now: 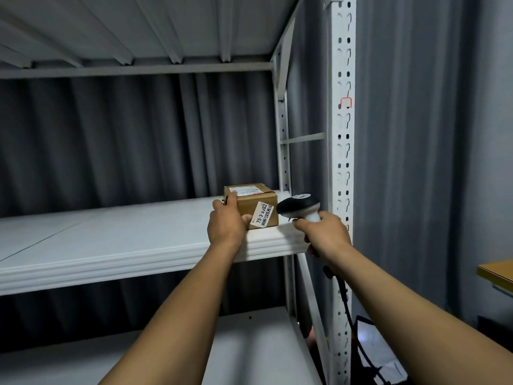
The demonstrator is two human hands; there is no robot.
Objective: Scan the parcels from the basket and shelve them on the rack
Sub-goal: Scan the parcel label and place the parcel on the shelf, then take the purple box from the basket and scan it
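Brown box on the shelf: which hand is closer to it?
Left. The left hand grips the brown box at its left side; the right hand holds the scanner to its right, not touching.

My two arms are all of me that shows. My left forearm point(180, 315) and right forearm point(402, 315) are bare, uncovered from the lower edge up to the wrists. My left hand point(226, 226) and right hand point(324, 233) are bare too. The wide lens makes each forearm look broad near me and slimmer toward the wrist. Any clothing higher up lies out of view.
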